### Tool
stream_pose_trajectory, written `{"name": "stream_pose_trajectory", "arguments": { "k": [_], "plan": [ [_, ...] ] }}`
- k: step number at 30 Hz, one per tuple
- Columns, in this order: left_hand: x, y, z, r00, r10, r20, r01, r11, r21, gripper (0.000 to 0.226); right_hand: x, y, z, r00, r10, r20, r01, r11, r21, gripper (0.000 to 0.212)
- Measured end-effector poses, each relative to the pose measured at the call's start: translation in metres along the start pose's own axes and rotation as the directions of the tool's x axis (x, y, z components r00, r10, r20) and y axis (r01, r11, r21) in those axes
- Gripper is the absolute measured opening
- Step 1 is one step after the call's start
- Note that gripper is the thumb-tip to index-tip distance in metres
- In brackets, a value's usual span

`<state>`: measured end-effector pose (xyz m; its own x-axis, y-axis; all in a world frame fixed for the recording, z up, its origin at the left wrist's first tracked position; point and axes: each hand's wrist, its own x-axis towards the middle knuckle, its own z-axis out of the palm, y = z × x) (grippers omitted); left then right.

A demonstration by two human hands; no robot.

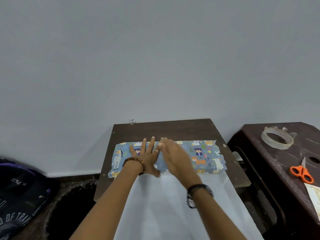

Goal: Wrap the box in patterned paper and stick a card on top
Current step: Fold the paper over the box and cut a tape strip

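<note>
**Patterned paper over the box: smoothing the first fold flat**

Patterned paper (199, 154), blue with cartoon animals, is folded over the long flat box, which lies crosswise on the small dark wooden bench (173, 130). The box itself is hidden under the paper. The white reverse of the sheet (166, 205) runs from the box toward us at 6 o'clock.

Our left hand (147, 158) lies flat on the wrapped top, fingers (144, 144) straight and spread, pressing down and grasping nothing. Our right hand (174, 153) is blurred just beside it at 3 o'clock, fingers extended and released, apparently sweeping across the paper.

To do this step well, we judge that the left palm should pin the fold while the right strokes outward toward 3 o'clock, pushing slack to the ragged end. We should press along the box edges so the creases are sharp. The risk is the paper creeping or tearing further at its rough right edge.

Tape comes next, we think: the clear tape roll (277, 140) and orange-handled scissors (302, 172) wait on the dark brown plastic stool (259, 153) at 3 o'clock.
</note>
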<state>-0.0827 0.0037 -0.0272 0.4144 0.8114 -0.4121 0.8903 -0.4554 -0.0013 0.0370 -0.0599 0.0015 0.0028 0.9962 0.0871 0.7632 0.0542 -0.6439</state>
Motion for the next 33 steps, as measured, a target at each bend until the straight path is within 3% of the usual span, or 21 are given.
{"name": "stream_pose_trajectory", "arguments": {
  "k": [3, 5, 7, 10, 13, 15, 18, 21, 25, 27, 30, 33],
  "plan": [
    [0.002, -0.002, 0.001, 1.0, -0.008, 0.006, 0.009, 1.0, -0.015, 0.108, 0.005, 0.005, 0.032, 0.995, -0.043, 0.091, 0.058, 0.985, -0.164, 0.065],
    [0.002, -0.002, 0.001, 1.0, -0.001, -0.004, 0.001, 0.999, -0.032, 0.113, 0.006, 0.029, 0.027, 1.0, -0.015, -0.002, 0.014, 0.944, -0.33, 0.097],
    [0.001, -0.002, -0.001, 1.0, 0.005, -0.015, -0.005, 0.999, -0.042, 0.116, 0.005, 0.058, 0.013, 0.996, 0.026, -0.089, -0.061, 0.908, -0.414, 0.107],
    [0.0, 0.001, -0.002, 1.0, 0.009, -0.016, -0.01, 0.998, -0.058, 0.115, 0.006, 0.098, -0.009, 0.973, 0.184, -0.139, -0.228, 0.854, -0.468, 0.095],
    [-0.001, 0.001, -0.002, 1.0, 0.006, -0.013, -0.006, 0.999, -0.052, 0.115, 0.011, 0.097, -0.019, 0.927, 0.271, -0.259, -0.367, 0.799, -0.477, 0.065],
    [-0.001, 0.001, -0.001, 1.0, 0.002, -0.012, -0.003, 0.999, -0.044, 0.116, 0.012, 0.067, -0.011, 0.943, 0.134, -0.306, -0.255, 0.879, -0.402, 0.062],
    [-0.003, 0.003, -0.002, 1.0, -0.009, -0.014, 0.008, 0.999, -0.031, 0.116, 0.006, 0.038, 0.021, 0.991, -0.022, -0.129, -0.037, 0.9, -0.435, 0.072],
    [-0.006, 0.004, 0.001, 0.997, -0.015, -0.073, 0.011, 0.999, -0.046, 0.118, 0.001, 0.038, 0.03, 0.995, 0.065, -0.07, -0.089, 0.896, -0.435, 0.065],
    [-0.016, -0.009, 0.011, 0.987, -0.044, -0.154, 0.023, 0.991, -0.132, 0.137, 0.005, 0.047, 0.032, 0.995, -0.026, -0.091, -0.018, 0.892, -0.451, 0.106],
    [-0.029, -0.024, 0.013, 0.979, -0.079, -0.19, 0.044, 0.983, -0.181, 0.15, 0.006, 0.044, 0.031, 0.995, -0.019, -0.097, -0.028, 0.887, -0.461, 0.096],
    [-0.052, -0.059, 0.023, 0.969, -0.202, -0.142, 0.153, 0.942, -0.297, 0.11, 0.003, 0.041, 0.03, 0.998, -0.008, -0.065, -0.024, 0.879, -0.476, 0.091],
    [-0.082, -0.095, 0.033, 0.901, -0.424, 0.086, 0.432, 0.896, -0.103, 0.091, 0.004, 0.041, 0.029, 0.998, -0.005, -0.059, -0.024, 0.875, -0.483, 0.086]
  ]
}}
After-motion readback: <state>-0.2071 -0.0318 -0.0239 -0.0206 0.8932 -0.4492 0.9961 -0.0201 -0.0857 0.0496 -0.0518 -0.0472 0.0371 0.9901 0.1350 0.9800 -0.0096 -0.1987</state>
